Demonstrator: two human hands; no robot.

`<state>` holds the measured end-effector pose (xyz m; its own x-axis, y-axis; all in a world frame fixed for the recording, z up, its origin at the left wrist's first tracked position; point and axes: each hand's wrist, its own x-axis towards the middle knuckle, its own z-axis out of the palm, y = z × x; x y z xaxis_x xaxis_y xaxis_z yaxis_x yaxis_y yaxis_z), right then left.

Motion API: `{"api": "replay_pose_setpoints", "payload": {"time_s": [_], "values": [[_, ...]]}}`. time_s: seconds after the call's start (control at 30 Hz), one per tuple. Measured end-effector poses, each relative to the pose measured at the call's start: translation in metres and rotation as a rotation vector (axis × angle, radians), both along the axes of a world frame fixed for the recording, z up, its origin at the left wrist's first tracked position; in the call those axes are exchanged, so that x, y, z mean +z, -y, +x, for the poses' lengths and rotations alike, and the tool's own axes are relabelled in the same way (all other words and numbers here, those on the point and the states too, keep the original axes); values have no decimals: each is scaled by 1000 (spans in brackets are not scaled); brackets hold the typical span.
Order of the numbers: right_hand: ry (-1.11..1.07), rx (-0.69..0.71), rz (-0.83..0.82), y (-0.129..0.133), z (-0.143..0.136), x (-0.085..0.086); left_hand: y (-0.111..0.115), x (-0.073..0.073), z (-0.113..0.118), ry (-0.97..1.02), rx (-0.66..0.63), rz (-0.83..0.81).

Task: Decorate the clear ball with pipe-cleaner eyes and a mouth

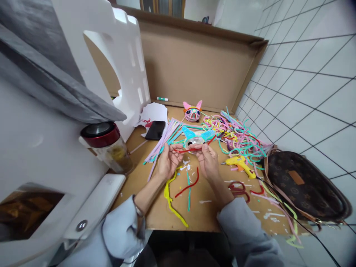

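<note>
- The red pipe cleaner (pixel 190 150) is held up between the two hands, in front of the chest; the clock is read from its middle, with 12 pointing away from the person.
- Its long axis runs crosswise, from about 9 o'clock to a free end slanting up toward 2, past the right hand (pixel 208 159).
- That right hand, on the 3 o'clock side, pinches it between thumb and fingers, leaving the tip free beyond.
- The left hand (pixel 170 159), toward 8 to 9 o'clock, has its fingers loosely curled, palm partly turned up, with fingertips by the near end; whether they press on it is hard to tell at this size.
- Just beyond, at 12, sits the blue-eared figure (pixel 195 140), partly behind the pipe cleaner and fingers.
- On the cardboard tabletop (pixel 205 218), a curved red strip (pixel 191 186) lies near 6 o'clock, and a yellow strip (pixel 167 194) near 7.
- The yellow glue gun (pixel 240 164) rests toward 4, nozzle facing the right hand.
- Farther out at 12 stands the pink-eared figure (pixel 193 114).
</note>
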<state>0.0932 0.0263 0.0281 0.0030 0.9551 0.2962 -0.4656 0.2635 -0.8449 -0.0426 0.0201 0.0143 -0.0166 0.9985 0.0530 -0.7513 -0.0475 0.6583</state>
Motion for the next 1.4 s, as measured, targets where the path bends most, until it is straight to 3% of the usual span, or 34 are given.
{"api": "replay_pose_setpoints", "payload": {"time_s": [0.3, 0.63, 0.73, 0.9, 1.1, 1.23, 1.4], "values": [[-26, -32, -60, -3, 10, -10, -1, -9, 4, -264, -10, 1], [58, -19, 22, 7, 6, -14, -8, -10, 8, -129, 116, -8], [171, 9, 73, 12, 5, -17, -10, -9, 7, -92, 159, -12], [336, -55, 151, 19, 2, -21, -10, -5, 3, -46, 211, -72], [339, -99, 183, 21, 0, -24, -9, -2, 2, -10, 201, -133], [247, -163, 144, 19, 6, -20, -13, -2, -4, -40, 268, -124], [214, -189, 117, 14, 10, -15, -13, -2, -7, -175, 275, -19]]}}
